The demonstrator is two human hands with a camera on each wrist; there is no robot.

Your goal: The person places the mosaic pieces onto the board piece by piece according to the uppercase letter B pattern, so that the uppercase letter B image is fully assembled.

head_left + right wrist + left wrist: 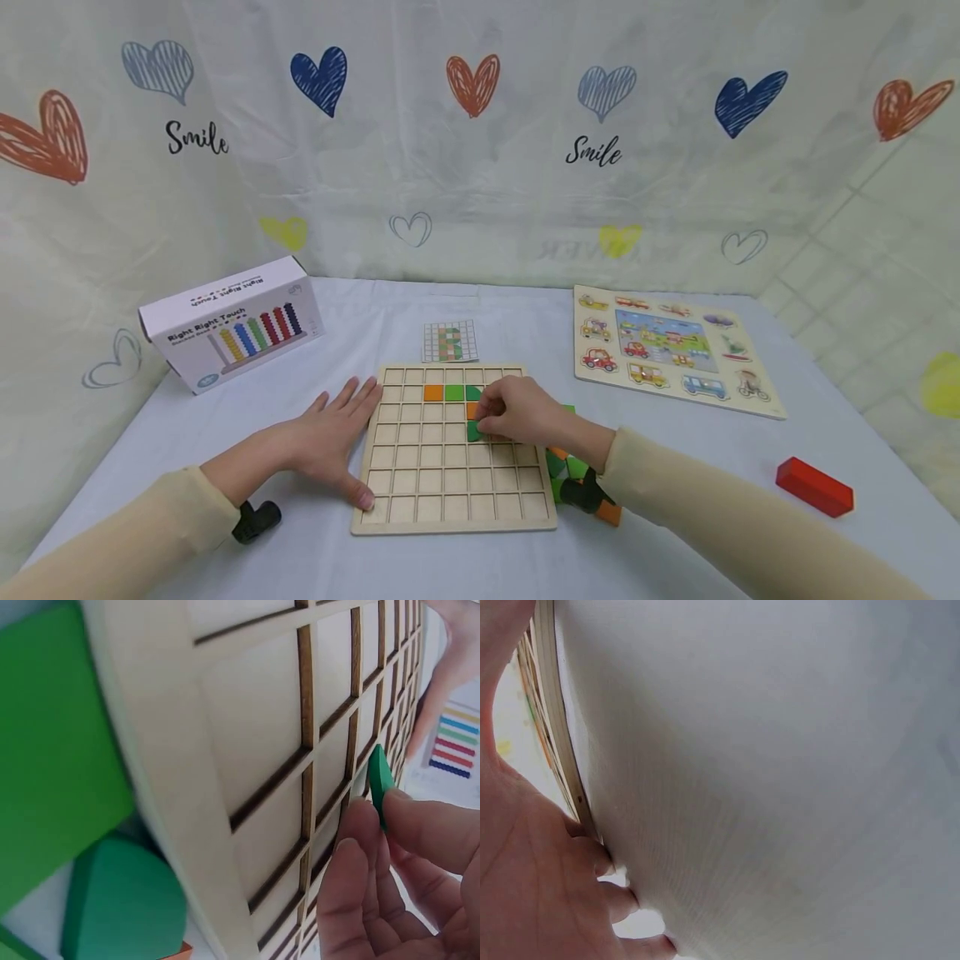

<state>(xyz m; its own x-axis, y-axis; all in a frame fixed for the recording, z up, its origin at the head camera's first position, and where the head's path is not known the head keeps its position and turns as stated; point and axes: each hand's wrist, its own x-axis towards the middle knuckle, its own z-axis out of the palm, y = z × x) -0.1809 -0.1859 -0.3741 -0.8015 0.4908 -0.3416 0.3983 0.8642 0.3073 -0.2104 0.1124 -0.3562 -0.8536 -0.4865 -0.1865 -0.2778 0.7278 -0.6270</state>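
Observation:
A wooden grid board [419,479] lies flat on the table. My left hand [330,437] rests along its left edge, fingers spread, thumb near the lower left corner. Between thumb and fingertips, my right hand [517,410] pinches a dark green piece [380,780] at a cell in the board's upper right part. In the row above the middle sit an orange square [433,392], a light green square [454,392] and a dark green rounded piece [472,392]. Another orange piece [471,410] lies below that rounded one, partly hidden by my right fingers.
Loose green and orange pieces [577,468] lie right of the board, partly under my right wrist. A small pattern card [450,342] lies behind the board. Farther out are a white toy box [232,321], a vehicle picture puzzle [675,350] and a red block [814,487].

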